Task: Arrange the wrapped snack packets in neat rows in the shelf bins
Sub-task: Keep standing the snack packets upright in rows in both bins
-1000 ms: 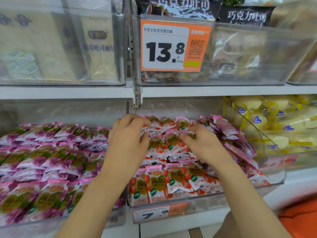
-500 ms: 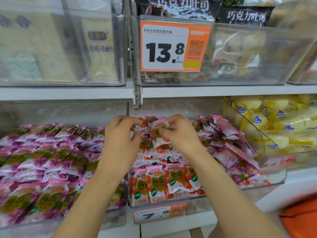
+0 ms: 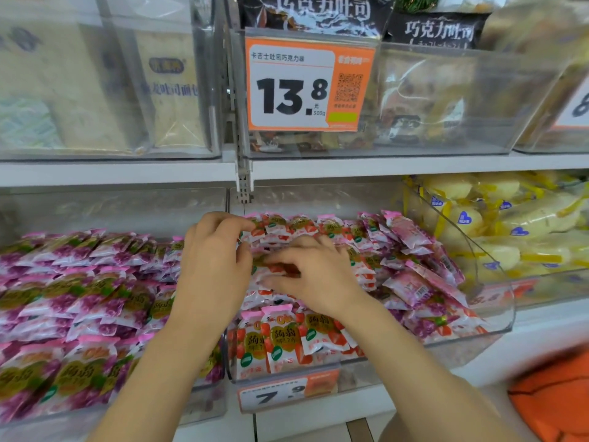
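1. The red packets (image 3: 280, 339) lie in the middle bin (image 3: 505, 303) on the lower shelf. The front ones stand against its clear front wall, and a back row (image 3: 299, 223) lines the rear.
2. The left hand (image 3: 213, 269) is curled at the left end of that back row, thumb underneath. Whether it actually pinches a packet is unclear. The right hand (image 3: 322, 275) lies flat, fingers straight, pressing on the middle rows and holding nothing.
3. Risk: pressing too hard on the slippery wrappers could slide the middle rows forward and knock over the front row.
4. Risk: the pink packets (image 3: 411, 282) heaped loosely just beside the right wrist look likely to spill into the tidy rows if the forearm brushes them.
5. Risk: if the left hand tugs the back row, 1 or 2 packets could tip over the divider toward the purple packets (image 3: 79, 298).
6. Change: 0.5 s ago the right hand pinched a single packet, raised between both hands. Now that packet is down among the rows and the hand has flattened on top. The left hand has barely shifted.
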Demonstrator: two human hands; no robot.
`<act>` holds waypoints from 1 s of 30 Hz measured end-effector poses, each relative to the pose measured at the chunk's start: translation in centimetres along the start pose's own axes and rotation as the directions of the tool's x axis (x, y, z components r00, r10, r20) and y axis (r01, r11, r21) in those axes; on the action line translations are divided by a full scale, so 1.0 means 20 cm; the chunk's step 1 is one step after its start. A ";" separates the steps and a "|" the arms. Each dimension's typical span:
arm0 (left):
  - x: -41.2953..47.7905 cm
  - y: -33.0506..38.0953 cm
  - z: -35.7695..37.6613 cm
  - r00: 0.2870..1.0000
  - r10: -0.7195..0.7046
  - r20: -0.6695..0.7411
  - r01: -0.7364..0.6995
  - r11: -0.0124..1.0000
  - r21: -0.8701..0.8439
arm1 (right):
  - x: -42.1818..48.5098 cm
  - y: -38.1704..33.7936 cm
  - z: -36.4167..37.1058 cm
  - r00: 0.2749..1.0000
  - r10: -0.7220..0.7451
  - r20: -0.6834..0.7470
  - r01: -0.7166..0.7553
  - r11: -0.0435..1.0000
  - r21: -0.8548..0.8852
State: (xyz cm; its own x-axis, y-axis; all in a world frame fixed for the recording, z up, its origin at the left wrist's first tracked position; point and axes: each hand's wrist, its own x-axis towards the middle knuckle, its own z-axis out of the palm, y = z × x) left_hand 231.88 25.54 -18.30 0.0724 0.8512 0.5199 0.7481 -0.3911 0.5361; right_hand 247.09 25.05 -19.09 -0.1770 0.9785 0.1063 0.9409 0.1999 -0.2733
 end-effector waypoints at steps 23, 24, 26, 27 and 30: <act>-0.06 0.40 0.31 0.955 0.170 0.244 -0.126 0.975 -0.185 | -0.38 0.58 -0.24 0.956 0.292 0.024 -0.285 0.946 -0.157; -0.05 0.40 0.32 0.954 0.163 0.250 -0.116 0.974 -0.193 | -0.37 0.56 -0.24 0.959 0.283 0.014 -0.276 0.943 -0.184; -0.05 0.41 0.32 0.953 0.148 0.264 -0.091 0.973 -0.214 | -0.36 0.57 -0.23 0.964 0.265 -0.012 -0.263 0.953 -0.152; -0.05 0.42 0.32 0.951 0.136 0.276 -0.072 0.971 -0.229 | -0.36 0.58 -0.24 0.968 0.249 -0.024 -0.250 0.962 -0.111; -0.05 0.43 0.33 0.946 0.096 0.310 -0.010 0.964 -0.266 | -0.39 0.60 -0.27 0.983 0.181 -0.036 -0.182 0.982 -0.043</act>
State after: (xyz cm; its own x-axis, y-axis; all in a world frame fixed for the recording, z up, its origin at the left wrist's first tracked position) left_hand 242.49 23.63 -18.64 0.3446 0.8762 0.3368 0.5451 -0.4789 0.6881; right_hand 261.30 19.52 -18.05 0.0064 0.9960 0.0891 0.9689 0.0159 -0.2470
